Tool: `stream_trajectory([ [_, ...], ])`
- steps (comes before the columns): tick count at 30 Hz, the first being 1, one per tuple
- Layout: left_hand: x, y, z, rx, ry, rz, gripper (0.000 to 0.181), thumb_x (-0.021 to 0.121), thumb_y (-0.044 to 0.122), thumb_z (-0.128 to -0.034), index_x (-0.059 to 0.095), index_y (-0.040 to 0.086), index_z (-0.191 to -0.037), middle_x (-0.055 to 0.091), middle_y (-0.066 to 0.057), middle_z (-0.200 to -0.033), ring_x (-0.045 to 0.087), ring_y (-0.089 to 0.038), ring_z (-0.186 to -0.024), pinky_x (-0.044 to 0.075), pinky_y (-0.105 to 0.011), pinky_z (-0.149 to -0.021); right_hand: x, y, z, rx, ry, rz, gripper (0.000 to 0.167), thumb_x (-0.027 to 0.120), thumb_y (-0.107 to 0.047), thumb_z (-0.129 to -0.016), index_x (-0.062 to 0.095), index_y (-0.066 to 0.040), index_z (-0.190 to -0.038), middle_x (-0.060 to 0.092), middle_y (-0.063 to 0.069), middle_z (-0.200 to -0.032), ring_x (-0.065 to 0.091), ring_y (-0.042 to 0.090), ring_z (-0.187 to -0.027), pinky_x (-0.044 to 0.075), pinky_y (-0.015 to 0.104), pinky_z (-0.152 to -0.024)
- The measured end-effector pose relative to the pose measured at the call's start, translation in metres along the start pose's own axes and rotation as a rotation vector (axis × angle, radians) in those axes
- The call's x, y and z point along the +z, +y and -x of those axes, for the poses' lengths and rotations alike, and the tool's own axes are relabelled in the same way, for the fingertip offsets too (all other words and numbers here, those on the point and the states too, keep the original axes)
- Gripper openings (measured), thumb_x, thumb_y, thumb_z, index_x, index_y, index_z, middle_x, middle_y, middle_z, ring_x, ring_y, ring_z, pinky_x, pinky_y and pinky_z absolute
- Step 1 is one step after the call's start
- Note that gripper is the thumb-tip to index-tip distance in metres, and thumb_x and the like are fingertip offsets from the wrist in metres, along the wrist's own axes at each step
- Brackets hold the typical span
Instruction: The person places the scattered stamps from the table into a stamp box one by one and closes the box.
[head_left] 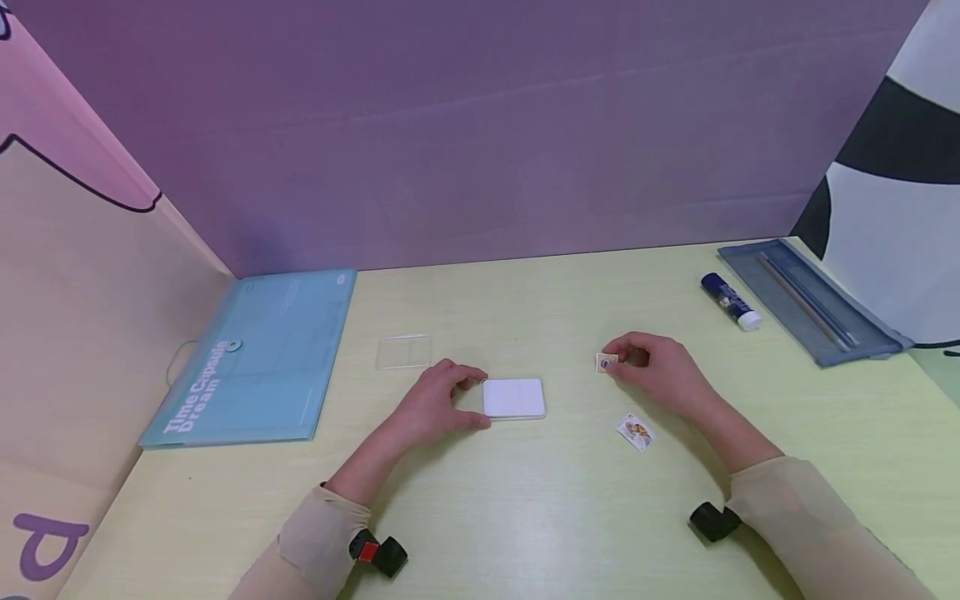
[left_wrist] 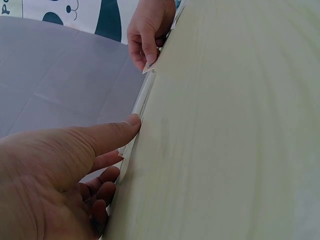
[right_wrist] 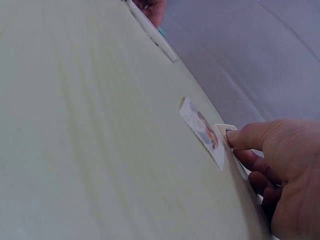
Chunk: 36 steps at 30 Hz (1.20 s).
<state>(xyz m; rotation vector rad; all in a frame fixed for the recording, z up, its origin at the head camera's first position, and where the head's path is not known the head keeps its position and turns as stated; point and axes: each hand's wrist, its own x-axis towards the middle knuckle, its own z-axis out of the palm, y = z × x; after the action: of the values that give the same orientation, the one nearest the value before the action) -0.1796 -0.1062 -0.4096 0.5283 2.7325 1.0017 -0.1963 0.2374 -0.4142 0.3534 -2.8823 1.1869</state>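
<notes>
A small white rectangular case (head_left: pixel 513 398) lies mid-table. My left hand (head_left: pixel 442 404) holds it by its left end, thumb at the near corner and a finger at the far one; the left wrist view shows the thumb of this hand (left_wrist: pixel 60 165) against its edge. Between thumb and fingers, my right hand (head_left: pixel 663 371) pinches a small stamp-like paper (head_left: pixel 602 362) with a dark picture, also seen in the right wrist view beside the thumb of the hand (right_wrist: pixel 290 165). Nearer on the table lies a second stamp (head_left: pixel 636 432) with an orange picture, touched by neither hand.
A clear thin frame or lid (head_left: pixel 405 352) lies behind my left hand. At the left is a blue document folder (head_left: pixel 262 358). A glue stick (head_left: pixel 731 301) and a blue-grey pouch (head_left: pixel 813 300) lie at the back right. A purple cloth wall (head_left: pixel 480 133) stands behind the table.
</notes>
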Motion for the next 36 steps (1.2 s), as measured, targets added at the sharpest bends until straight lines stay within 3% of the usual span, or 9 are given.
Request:
stream_trajectory([
  [20, 0.0006, -0.0011, 0.0003, 0.006, -0.007, 0.009, 0.059, 0.09, 0.023, -0.0782, 0.067, 0.02, -0.133, 0.055, 0.0, -0.107, 0.047, -0.02, -0.094, 0.044, -0.035, -0.079, -0.0003, 0.0006, -0.0015, -0.001, -0.008, -0.008, 0.017, 0.07, -0.016, -0.097, 0.072, -0.007, -0.112, 0.066, 0.006, -0.097, 0.053, 0.023, -0.086, 0.044, 0.026, -0.072],
  [36, 0.0004, -0.0007, 0.0006, 0.015, -0.01, 0.001, 0.059, 0.089, 0.023, -0.0786, 0.066, 0.019, -0.133, 0.056, 0.0, -0.107, 0.047, -0.02, -0.094, 0.043, -0.036, -0.081, 0.0013, -0.0066, -0.0027, 0.019, -0.028, -0.067, 0.018, 0.067, -0.012, -0.098, 0.07, -0.004, -0.114, 0.065, 0.007, -0.096, 0.052, 0.024, -0.082, 0.044, 0.025, -0.062],
])
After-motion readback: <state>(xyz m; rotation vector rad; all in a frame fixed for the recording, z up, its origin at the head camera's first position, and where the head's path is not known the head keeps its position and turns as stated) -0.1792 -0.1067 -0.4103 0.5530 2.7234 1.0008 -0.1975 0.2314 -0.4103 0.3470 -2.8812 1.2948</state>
